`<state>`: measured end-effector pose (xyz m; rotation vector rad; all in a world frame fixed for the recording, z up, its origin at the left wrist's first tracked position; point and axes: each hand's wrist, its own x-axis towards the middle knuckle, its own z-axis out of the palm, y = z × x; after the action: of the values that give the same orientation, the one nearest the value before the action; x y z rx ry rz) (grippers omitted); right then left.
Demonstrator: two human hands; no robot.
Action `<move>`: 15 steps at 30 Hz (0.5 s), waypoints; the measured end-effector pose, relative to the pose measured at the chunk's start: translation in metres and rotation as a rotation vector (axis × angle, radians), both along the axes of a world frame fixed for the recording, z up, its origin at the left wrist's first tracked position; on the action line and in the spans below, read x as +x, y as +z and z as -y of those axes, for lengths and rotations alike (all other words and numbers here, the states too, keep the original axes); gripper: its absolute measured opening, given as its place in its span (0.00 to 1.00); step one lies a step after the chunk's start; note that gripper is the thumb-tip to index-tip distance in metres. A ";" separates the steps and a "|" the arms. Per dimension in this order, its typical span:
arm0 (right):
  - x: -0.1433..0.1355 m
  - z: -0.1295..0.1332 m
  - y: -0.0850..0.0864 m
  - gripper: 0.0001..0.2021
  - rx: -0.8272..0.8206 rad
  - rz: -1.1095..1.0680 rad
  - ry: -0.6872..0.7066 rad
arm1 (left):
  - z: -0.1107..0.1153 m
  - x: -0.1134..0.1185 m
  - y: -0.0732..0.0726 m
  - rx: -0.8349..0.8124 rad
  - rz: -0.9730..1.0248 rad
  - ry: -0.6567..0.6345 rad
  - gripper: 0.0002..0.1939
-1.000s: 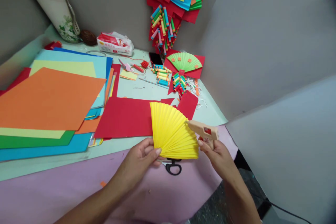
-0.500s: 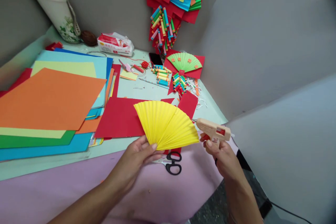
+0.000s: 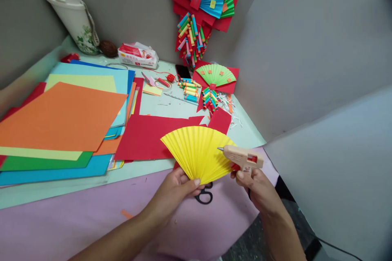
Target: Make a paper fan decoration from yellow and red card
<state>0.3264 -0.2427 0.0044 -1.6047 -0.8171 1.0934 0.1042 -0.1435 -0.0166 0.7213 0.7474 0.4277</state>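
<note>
Near the right edge of the table [image 3: 190, 232], the left hand [image 3: 183, 184] pinches the yellow fan [image 3: 199, 151] by its base (probably gathering its folds); the right hand [image 3: 257, 185] clasps the glue gun [image 3: 239, 155].

Light: soft, even | faint shadow on purple sheet [image 3: 61, 228] | cup [image 3: 69, 18] lens-slanted | top-right corner dark
</note>
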 end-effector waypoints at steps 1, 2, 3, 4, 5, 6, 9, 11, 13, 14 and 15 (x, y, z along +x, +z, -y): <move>0.001 0.001 -0.001 0.23 -0.002 0.012 0.007 | 0.000 0.000 0.001 -0.012 0.011 -0.010 0.22; 0.002 0.001 -0.002 0.24 0.000 0.019 0.015 | 0.000 -0.001 0.002 -0.022 0.031 -0.014 0.21; 0.003 0.001 -0.002 0.24 0.003 0.021 0.027 | -0.001 -0.002 0.004 -0.021 0.049 -0.009 0.19; 0.004 0.002 -0.003 0.24 0.008 0.016 0.044 | -0.003 -0.004 0.005 -0.006 0.060 0.002 0.16; 0.004 0.001 -0.004 0.24 0.015 0.005 0.065 | -0.005 -0.007 0.006 0.017 0.053 0.019 0.13; 0.005 0.001 -0.004 0.23 0.025 -0.009 0.085 | -0.007 -0.009 0.007 0.046 0.033 0.032 0.10; 0.006 -0.001 -0.005 0.24 0.048 -0.024 0.119 | -0.013 -0.015 0.007 0.071 0.053 0.028 0.11; 0.008 -0.001 -0.005 0.23 0.040 0.013 0.104 | -0.017 -0.018 0.006 0.050 0.100 0.013 0.10; 0.010 0.000 -0.004 0.20 0.031 0.055 0.092 | -0.020 -0.018 0.006 0.044 0.106 0.015 0.09; 0.010 0.001 -0.003 0.19 0.036 0.065 0.102 | -0.022 -0.018 0.007 0.046 0.099 0.027 0.09; 0.009 0.003 -0.001 0.19 0.046 0.069 0.123 | -0.024 -0.018 0.008 0.050 0.094 0.050 0.09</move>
<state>0.3357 -0.2453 0.0031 -1.5782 -0.9909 1.1024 0.0865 -0.1195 -0.0091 0.7254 0.6696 0.5239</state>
